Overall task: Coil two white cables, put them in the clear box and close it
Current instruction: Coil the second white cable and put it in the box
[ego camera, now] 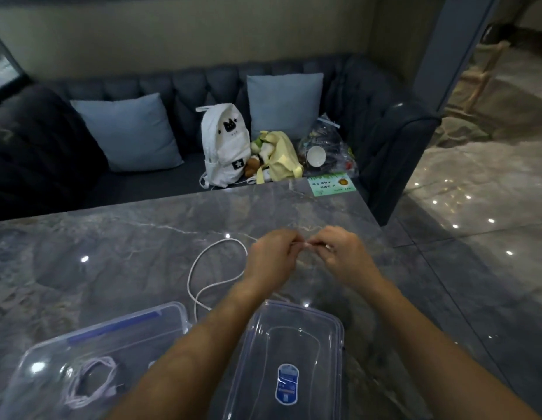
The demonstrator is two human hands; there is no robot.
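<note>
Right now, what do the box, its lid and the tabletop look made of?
Clear box: transparent glossy plastic; the coiled cable shows through it. Lid: the same clear plastic, with glare spots and a blue label. Tabletop: polished grey stone or a marble-look slab, veined and mirroring ceiling lights.

A single wide-angle view looks from the person's head forward and down across the bench [142,253]. Forearms enter from the lower edge, close to the lens; the hands meet mid-frame. Beyond the far bench edge, a sofa [160,86] faces the camera.
</note>
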